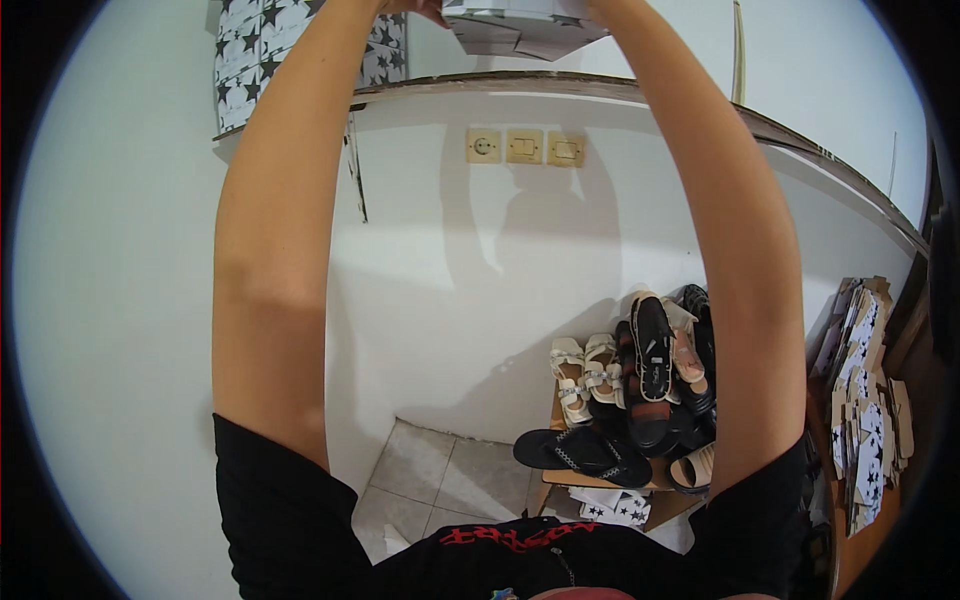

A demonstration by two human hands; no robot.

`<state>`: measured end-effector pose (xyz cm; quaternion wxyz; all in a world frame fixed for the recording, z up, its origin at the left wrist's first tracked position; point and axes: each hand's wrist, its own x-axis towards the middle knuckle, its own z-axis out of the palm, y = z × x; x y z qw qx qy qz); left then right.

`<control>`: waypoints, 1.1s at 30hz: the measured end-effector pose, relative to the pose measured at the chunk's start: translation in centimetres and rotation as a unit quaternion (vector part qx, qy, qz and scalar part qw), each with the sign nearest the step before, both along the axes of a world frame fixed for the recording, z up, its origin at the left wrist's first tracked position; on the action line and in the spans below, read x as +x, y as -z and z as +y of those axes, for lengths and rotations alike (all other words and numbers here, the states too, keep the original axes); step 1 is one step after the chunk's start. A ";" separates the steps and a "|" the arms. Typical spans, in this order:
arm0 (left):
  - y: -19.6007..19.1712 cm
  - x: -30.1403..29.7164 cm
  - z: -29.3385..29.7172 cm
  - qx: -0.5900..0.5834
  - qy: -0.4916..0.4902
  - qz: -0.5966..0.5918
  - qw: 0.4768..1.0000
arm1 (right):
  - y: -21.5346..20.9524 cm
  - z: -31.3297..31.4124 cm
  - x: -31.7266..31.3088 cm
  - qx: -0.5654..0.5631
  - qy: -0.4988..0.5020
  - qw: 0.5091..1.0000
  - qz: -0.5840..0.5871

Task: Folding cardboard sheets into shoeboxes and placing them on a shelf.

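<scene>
Both my arms reach up to the top edge of the view, where a white cardboard box (pixel 528 38) is held above the wall shelf. My left hand (pixel 415 8) is at the box's left side, with only part of its fingers showing. My right hand (pixel 603 10) is against the right side, and its fingers are mostly cut off by the frame. The box's folded flaps face me. Left of it, star-patterned boxes (pixel 240 60) stand stacked on the shelf (pixel 480 88).
Sandals and shoes (pixel 652 350) are piled on a small wooden rack at the lower right, with a black flip-flop (pixel 580 455) at its front. Flattened star-print cardboard (pixel 865 400) stands stacked at far right. A socket and switches (pixel 525 147) sit under the shelf.
</scene>
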<state>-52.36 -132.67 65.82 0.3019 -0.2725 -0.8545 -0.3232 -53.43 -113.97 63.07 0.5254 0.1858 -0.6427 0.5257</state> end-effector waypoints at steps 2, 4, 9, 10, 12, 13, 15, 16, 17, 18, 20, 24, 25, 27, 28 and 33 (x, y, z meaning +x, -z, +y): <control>-0.4 0.5 -2.6 0.001 -0.002 -0.046 0.999 | 0.3 -2.4 0.0 -0.009 -0.022 1.000 0.000; -0.2 0.1 -4.6 0.030 -0.020 -0.043 0.998 | 0.7 -4.4 0.2 -0.013 -0.028 0.999 -0.013; 0.1 -1.7 -8.6 0.028 -0.024 -0.052 0.998 | 1.2 -8.2 -2.8 -0.016 -0.043 0.999 0.015; 0.3 -1.4 -9.4 0.014 -0.101 -0.068 0.992 | 1.3 -9.3 -3.3 -0.003 -0.027 0.999 0.019; 0.6 -2.2 -12.0 0.021 -0.057 -0.075 0.995 | 1.2 -11.0 -3.6 0.009 -0.015 0.999 0.030; 0.6 -3.0 -13.2 0.030 -0.006 -0.086 0.996 | 1.3 -11.7 -3.9 0.014 -0.008 0.999 0.032; 1.6 -3.7 -13.8 0.055 0.001 -0.077 0.996 | 1.6 -12.5 -4.1 0.021 0.002 0.999 0.032; 2.0 -4.1 -14.1 0.066 0.024 -0.085 0.994 | 1.8 -12.8 -4.2 0.026 -0.007 0.999 0.020; 2.1 -4.4 -14.8 0.076 0.044 -0.090 0.992 | 1.8 -13.2 -3.9 0.030 -0.020 0.999 0.010; 1.7 -4.5 -15.5 0.063 0.021 -0.107 0.992 | 1.9 -13.7 -3.9 0.030 -0.023 0.999 0.013; 2.2 -5.4 -16.1 0.074 0.039 -0.099 0.992 | 2.2 -14.3 -4.3 0.021 -0.016 1.000 -0.011; 3.6 -3.6 -13.9 0.077 0.048 -0.121 0.989 | 3.0 -14.9 -4.5 0.020 -0.025 0.998 -0.057; 3.7 -3.5 -14.1 0.079 0.066 -0.129 0.986 | 3.2 -15.2 -4.9 0.022 -0.019 0.998 -0.047; 3.5 -3.5 -14.6 0.069 0.050 -0.124 0.989 | 3.3 -15.6 -4.3 0.022 -0.016 0.999 -0.036; 3.4 -3.8 -15.1 0.069 0.029 -0.113 0.991 | 3.3 -15.9 -3.9 0.029 -0.029 0.996 -0.084; 2.8 -3.3 -14.4 -0.007 -0.141 -0.056 0.988 | 3.2 -16.6 -4.1 0.041 -0.029 0.989 -0.142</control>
